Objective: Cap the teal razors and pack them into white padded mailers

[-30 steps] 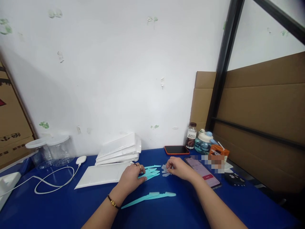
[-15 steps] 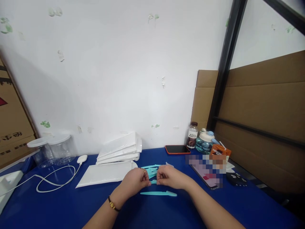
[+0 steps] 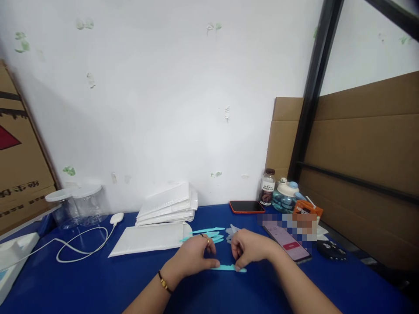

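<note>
White scuffed wall (image 3: 163, 109): rises behind the work, marked with green and pale peeled patches.
Blue smooth counter (image 3: 81, 283): carries everything the fingers work on.
Slim turquoise plastic strip (image 3: 225, 267): lies crosswise on the near part of the counter, between the thumbs; whether it is one strip or two laid together, I cannot tell.
Left hand (image 3: 196, 257): thumb against the strip's left part, the other fingers curled; a full pinch is hidden.
Right hand (image 3: 250, 250): thumb and fingers pinch the strip near its right end.
Hands' shift: half a second ago they met above this strip, which lay clear of them; now both are down on it.
Shift's meaning: the handling seems to centre on this near strip, not on the pile.
Loose pile of turquoise plastic strips (image 3: 218, 236): just beyond the left hand, untouched by the right.
Small translucent plastic pieces (image 3: 233, 228): fanned just behind the right hand, more exposed than half a second ago.
Flat white rectangular packet (image 3: 147, 239): left of the pile, in front of stacked white packets (image 3: 166, 205).
</note>
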A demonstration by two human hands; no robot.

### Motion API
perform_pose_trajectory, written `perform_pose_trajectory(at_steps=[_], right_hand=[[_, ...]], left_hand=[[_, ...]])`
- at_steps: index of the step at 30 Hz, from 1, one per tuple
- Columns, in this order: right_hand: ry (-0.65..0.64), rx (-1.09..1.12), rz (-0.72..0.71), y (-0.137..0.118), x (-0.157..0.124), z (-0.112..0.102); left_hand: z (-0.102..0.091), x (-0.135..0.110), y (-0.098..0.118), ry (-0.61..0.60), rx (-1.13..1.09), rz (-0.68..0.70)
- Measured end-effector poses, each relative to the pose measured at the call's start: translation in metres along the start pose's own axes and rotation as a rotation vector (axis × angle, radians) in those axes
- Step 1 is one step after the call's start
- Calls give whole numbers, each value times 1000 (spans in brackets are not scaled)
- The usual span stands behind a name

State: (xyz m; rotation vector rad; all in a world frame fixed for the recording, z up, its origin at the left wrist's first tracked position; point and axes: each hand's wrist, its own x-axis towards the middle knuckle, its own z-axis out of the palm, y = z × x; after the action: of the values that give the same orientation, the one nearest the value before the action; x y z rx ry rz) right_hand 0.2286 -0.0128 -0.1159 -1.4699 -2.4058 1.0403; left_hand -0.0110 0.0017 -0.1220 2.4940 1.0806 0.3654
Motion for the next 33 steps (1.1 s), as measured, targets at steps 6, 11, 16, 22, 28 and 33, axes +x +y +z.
perform_pose_trajectory(at_steps=[6, 11, 16, 22, 28, 33], right_hand=[[15, -72, -10, -5, 8, 11], [73, -31, -45, -1, 7, 5], [125, -4, 77, 17, -5, -14], [361, -4, 40, 27, -10, -26], [362, -110, -110, 21, 12, -5], [343, -138, -90, 21, 17, 2]], left_hand=[[7, 1, 6, -135, -40, -79], [1, 4, 7, -118, -95, -147], [-4, -1, -12, -126, -30, -168], [-12, -6, -17, -109, -73, -152], [-14, -7, -13, -85, -82, -143], [-14, -6, -15, -126, -50, -188]])
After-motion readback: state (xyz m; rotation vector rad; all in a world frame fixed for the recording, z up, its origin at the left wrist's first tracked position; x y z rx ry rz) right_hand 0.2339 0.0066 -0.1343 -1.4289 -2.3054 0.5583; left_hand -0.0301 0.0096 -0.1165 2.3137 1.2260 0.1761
